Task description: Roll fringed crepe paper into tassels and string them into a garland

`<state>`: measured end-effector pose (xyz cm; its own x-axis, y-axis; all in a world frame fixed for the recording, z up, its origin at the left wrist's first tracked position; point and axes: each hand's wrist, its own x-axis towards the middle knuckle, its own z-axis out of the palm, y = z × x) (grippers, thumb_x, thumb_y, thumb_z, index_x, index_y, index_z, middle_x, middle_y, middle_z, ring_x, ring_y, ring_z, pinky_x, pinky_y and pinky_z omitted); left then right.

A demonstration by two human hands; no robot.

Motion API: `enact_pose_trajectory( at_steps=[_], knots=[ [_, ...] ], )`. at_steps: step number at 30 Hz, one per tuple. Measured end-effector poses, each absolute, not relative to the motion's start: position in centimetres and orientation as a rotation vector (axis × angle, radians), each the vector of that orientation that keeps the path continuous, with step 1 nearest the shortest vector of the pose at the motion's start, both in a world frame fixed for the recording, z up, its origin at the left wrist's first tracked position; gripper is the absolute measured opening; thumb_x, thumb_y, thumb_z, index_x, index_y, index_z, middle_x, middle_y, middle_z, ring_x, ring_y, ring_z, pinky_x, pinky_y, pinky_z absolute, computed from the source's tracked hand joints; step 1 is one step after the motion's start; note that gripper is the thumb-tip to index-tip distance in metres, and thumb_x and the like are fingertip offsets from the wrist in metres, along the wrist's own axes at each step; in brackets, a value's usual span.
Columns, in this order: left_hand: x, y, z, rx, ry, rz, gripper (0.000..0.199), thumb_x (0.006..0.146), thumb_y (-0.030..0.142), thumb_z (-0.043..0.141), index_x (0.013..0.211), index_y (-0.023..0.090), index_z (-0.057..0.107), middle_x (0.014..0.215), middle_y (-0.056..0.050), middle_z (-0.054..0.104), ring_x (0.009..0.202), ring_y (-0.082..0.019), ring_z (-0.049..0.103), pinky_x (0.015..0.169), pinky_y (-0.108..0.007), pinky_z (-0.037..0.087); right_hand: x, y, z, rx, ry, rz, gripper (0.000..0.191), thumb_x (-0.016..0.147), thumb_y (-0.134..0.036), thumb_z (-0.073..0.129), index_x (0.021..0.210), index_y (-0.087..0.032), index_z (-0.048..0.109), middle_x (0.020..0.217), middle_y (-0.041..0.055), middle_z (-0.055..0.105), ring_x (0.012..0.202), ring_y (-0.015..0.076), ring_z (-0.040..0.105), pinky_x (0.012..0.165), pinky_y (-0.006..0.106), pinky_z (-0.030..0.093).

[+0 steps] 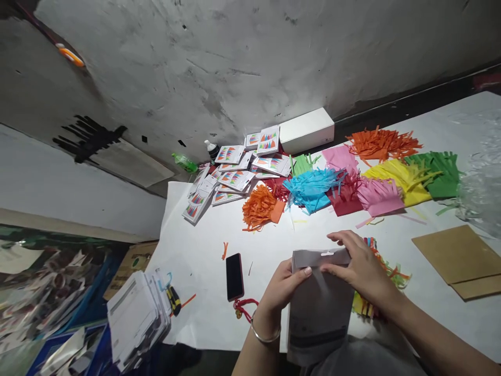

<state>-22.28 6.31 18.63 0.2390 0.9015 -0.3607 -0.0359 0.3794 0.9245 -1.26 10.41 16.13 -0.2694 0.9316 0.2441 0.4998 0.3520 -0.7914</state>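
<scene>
A flat grey-white box [320, 313] with a hang-tab slot at its top stands upright near the table's front edge, close to my body. My left hand [285, 287] grips its upper left edge, thumb on the face. At the upper right, my right hand [358, 261] holds the top edge between thumb and fingers. Multicoloured fringed paper [366, 305] lies partly hidden behind my right forearm. Beyond the box, an orange fringed paper bundle [261, 208] and a blue one [313, 189] rest on the white table [207, 282].
Packed printed boxes [235, 180] are piled at the back beside a long white box [307, 130]. A phone [235, 277] lies left of my hands. Brown cardboard [460, 258] sits right; flat white sheets [136, 318] and a yellow-black cutter [173, 300] are at left.
</scene>
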Motion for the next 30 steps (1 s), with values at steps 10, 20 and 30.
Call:
enact_pose_trajectory(
  at_steps=[10,20,30],
  knots=[
    [-22.3,6.4,18.6,0.963,1.139,0.822,0.047,0.079,0.047,0.072,0.109,0.011,0.072,0.102,-0.012,0.073,0.094,-0.027,0.064,0.082,-0.033,0.048,-0.8,10.4,18.3,-1.209,-1.864,0.995,0.028,0.095,-0.046,0.055,0.084,-0.022,0.063,0.088,0.0041,0.065,0.086,0.0227,0.06,0.073,0.033,0.046],
    [-21.6,6.8,18.7,0.931,1.048,0.83,0.04,0.083,0.041,0.07,0.112,0.014,0.072,0.099,-0.01,0.074,0.092,-0.025,0.067,0.08,-0.029,0.048,-1.0,10.2,16.7,-1.315,-1.829,0.852,0.032,0.079,-0.049,0.075,0.092,-0.022,0.063,0.098,0.0051,0.063,0.098,0.0274,0.057,0.084,0.04,0.044],
    [-24.1,7.5,18.0,0.779,1.191,1.133,0.046,0.073,0.045,0.08,0.105,0.011,0.074,0.093,-0.012,0.076,0.083,-0.024,0.07,0.074,-0.03,0.053,0.4,8.0,14.4,-1.204,-1.499,1.188,0.081,0.078,-0.039,0.073,0.146,-0.032,0.03,0.145,0.0089,0.043,0.125,0.0258,0.05,0.101,0.043,0.046]
  ],
)
